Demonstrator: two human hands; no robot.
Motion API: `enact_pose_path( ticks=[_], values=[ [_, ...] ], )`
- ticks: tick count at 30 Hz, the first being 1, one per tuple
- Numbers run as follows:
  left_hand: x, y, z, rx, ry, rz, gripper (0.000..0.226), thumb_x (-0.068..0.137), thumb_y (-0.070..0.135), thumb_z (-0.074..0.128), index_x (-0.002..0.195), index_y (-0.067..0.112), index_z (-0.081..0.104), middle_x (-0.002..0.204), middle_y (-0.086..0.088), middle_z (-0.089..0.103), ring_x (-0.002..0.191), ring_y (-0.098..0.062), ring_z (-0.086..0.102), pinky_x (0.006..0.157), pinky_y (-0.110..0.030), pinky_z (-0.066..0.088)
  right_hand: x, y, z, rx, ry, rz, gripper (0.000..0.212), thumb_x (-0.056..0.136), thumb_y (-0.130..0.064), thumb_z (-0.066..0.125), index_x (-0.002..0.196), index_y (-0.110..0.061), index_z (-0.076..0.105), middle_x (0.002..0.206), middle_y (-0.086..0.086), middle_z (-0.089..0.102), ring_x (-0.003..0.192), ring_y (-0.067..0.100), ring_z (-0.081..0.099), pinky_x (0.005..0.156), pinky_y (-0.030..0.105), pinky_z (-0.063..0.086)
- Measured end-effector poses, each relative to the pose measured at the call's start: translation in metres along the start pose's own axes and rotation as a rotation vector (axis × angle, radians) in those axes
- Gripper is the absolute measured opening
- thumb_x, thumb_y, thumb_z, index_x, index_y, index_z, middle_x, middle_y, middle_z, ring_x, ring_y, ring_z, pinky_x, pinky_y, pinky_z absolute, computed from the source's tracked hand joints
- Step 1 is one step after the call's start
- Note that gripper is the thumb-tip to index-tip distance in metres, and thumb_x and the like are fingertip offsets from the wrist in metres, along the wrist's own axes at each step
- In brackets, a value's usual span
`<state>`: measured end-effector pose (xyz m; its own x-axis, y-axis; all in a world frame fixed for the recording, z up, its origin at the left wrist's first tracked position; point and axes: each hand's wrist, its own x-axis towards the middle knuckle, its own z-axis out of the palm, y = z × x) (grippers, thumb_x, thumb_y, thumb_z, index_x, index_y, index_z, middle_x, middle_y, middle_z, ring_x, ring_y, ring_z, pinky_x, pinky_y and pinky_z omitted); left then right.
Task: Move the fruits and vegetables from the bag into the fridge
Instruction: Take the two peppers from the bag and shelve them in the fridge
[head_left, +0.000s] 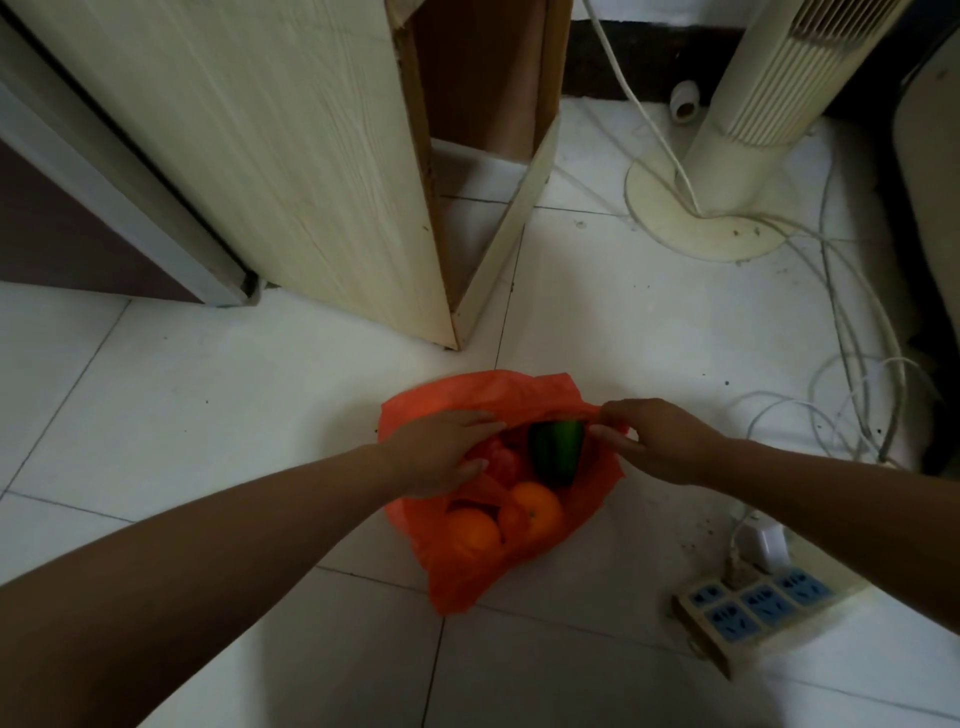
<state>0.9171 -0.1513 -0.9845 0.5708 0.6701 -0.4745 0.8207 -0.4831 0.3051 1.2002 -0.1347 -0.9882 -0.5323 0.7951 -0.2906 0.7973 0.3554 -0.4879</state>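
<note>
Two oranges (535, 509) lie glossy and round, side by side in the near part of a thin orange plastic bag (457, 582). Beyond them sit a dark green pepper (556, 449) and something red (501, 462), too dim to name. The bag slumps on the white tiled floor (260, 415), its mouth spread wide. The left hand (441, 452) rests on the left rim, fingers nearly straight and close together. The right hand (654, 441) pinches the right rim with curled fingers. A power strip (753, 608) lies near on the right.

Orange bag (457, 582), green pepper (555, 451), two orange fruits (472, 530), white floor tiles (208, 395), blue-faced power strip (753, 605)
</note>
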Motion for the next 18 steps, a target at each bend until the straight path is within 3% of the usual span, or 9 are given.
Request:
enact_pose_path(
  ticks=[3,5,9,13,18],
  values=[
    [0.003,0.004,0.002,0.015,-0.017,-0.006,0.059,0.096,0.038,0.041,0.149,0.023,0.018,0.156,-0.001,0.019,0.142,-0.017,0.017,0.114,-0.031,0.016,0.002,0.002,0.0,0.057,0.065,0.045,0.029,0.094,-0.037,0.048,0.094,-0.014,0.066,0.088,0.004,0.066,0.078,0.019,0.058,0.069,0.029,0.043],
    [0.004,0.005,-0.001,-0.028,0.036,0.0,0.056,0.096,0.036,0.042,0.147,0.022,0.023,0.155,-0.001,0.023,0.141,-0.017,0.02,0.113,-0.029,0.018,0.005,-0.002,-0.004,0.073,0.195,0.043,0.028,0.091,-0.038,0.053,0.09,-0.014,0.068,0.085,0.003,0.066,0.077,0.019,0.059,0.069,0.032,0.046],
    [0.0,0.007,-0.012,-0.051,0.208,0.07,0.051,0.094,0.034,0.041,0.143,0.02,0.034,0.149,-0.003,0.034,0.137,-0.018,0.029,0.11,-0.028,0.023,0.016,-0.021,-0.013,0.026,0.335,-0.033,0.025,0.09,-0.037,0.054,0.097,-0.017,0.066,0.094,-0.002,0.066,0.084,0.01,0.052,0.074,0.025,0.038],
    [-0.003,0.008,-0.014,-0.045,0.223,0.088,0.049,0.095,0.032,0.042,0.142,0.018,0.036,0.147,-0.003,0.038,0.135,-0.018,0.032,0.11,-0.028,0.024,0.021,-0.048,-0.002,0.122,0.17,-0.078,0.026,0.096,-0.033,0.046,0.107,-0.015,0.062,0.099,0.001,0.063,0.084,0.013,0.055,0.074,0.025,0.043],
    [-0.005,0.002,-0.007,-0.017,0.055,-0.036,0.059,0.097,0.036,0.042,0.148,0.017,0.02,0.153,-0.006,0.026,0.14,-0.021,0.024,0.112,-0.03,0.02,0.022,-0.032,0.012,0.135,-0.032,0.142,0.038,0.096,-0.043,0.041,0.119,-0.015,0.055,0.11,0.007,0.064,0.097,0.021,0.059,0.079,0.025,0.042]
  ],
)
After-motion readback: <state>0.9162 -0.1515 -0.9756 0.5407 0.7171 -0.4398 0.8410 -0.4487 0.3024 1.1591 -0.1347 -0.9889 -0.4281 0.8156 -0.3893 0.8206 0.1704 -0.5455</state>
